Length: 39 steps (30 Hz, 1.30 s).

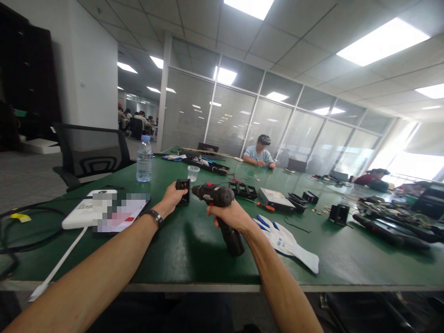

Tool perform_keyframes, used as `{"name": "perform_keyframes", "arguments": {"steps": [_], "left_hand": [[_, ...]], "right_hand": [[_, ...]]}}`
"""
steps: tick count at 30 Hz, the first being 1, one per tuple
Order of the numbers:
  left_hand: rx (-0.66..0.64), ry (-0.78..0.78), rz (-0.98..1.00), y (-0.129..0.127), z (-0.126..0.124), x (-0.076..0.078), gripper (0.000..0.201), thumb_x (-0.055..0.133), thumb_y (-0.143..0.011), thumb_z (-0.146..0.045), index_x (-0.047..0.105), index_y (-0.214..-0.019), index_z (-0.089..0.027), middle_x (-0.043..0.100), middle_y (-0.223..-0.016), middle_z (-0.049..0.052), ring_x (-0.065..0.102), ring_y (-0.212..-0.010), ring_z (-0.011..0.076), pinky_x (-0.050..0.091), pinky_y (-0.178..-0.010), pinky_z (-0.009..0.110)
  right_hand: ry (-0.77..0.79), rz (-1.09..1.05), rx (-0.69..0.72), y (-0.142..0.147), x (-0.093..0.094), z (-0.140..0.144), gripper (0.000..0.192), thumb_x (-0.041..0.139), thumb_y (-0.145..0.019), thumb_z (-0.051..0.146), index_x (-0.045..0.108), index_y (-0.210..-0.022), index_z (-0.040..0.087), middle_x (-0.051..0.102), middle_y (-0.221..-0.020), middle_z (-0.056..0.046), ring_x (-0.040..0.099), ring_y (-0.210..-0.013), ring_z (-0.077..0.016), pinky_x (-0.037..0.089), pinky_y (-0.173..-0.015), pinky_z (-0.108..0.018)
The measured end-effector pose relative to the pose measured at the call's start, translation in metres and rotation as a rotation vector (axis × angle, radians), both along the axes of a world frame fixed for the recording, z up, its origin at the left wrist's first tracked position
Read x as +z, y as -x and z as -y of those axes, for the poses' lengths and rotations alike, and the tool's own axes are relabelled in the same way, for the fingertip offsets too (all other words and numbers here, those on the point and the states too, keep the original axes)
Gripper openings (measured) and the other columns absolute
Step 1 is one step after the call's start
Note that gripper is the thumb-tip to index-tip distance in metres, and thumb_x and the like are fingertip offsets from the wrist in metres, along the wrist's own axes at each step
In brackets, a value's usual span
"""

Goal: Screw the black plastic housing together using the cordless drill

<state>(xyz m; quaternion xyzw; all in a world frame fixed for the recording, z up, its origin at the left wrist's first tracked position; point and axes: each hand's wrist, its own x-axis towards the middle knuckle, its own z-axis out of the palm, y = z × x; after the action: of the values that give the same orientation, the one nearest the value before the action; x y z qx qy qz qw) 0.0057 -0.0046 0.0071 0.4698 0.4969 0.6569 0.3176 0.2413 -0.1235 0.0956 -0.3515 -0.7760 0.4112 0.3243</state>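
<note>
My right hand point(231, 216) grips the handle of a black cordless drill point(219, 203), its nose pointing left. My left hand point(172, 196), a dark watch on its wrist, holds a small black boxy part point(182, 190) upright on the green table point(194, 249), right in front of the drill's tip. Both forearms reach in from the near edge.
A white and blue glove point(287, 240) lies to the right of my arm. A water bottle point(144, 159), a plastic cup point(193, 173), a white device point(83, 212), cables, a screwdriver point(262, 205) and several black parts lie around. People sit at the far side. An office chair point(90, 155) stands at left.
</note>
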Motion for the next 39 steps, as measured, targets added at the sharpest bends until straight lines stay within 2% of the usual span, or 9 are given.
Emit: {"name": "perform_keyframes", "arguments": {"steps": [5,14,39], "left_hand": [[0.011,0.007,-0.009,-0.0001,0.0010,0.0011,0.041,0.070,-0.062,-0.022,0.063,-0.102,-0.015,0.069,-0.098,0.010,0.064,-0.085,0.0208,0.051,-0.078,0.035],[-0.008,0.020,0.016,-0.0002,0.0010,0.0006,0.038,0.070,-0.063,-0.022,0.062,-0.100,-0.017,0.069,-0.093,0.008,0.064,-0.080,0.0193,0.051,-0.076,0.036],[0.001,-0.007,0.002,0.0018,-0.0030,-0.0033,0.038,0.070,-0.061,-0.022,0.063,-0.098,-0.016,0.069,-0.094,0.008,0.064,-0.082,0.0201,0.051,-0.077,0.036]], "right_hand": [[0.009,-0.010,-0.001,-0.0003,0.0000,-0.0005,0.005,0.060,-0.073,0.022,0.059,-0.072,0.017,0.054,-0.047,0.004,0.054,-0.041,-0.0109,0.041,-0.043,-0.020],[0.010,-0.016,0.008,-0.0002,-0.0010,-0.0025,0.005,0.061,-0.072,0.022,0.059,-0.072,0.017,0.055,-0.050,0.003,0.055,-0.043,-0.0114,0.040,-0.043,-0.020],[0.000,-0.030,0.019,0.0001,0.0000,-0.0002,0.005,0.060,-0.071,0.019,0.056,-0.076,0.018,0.052,-0.046,0.006,0.053,-0.040,-0.0117,0.039,-0.042,-0.021]]}}
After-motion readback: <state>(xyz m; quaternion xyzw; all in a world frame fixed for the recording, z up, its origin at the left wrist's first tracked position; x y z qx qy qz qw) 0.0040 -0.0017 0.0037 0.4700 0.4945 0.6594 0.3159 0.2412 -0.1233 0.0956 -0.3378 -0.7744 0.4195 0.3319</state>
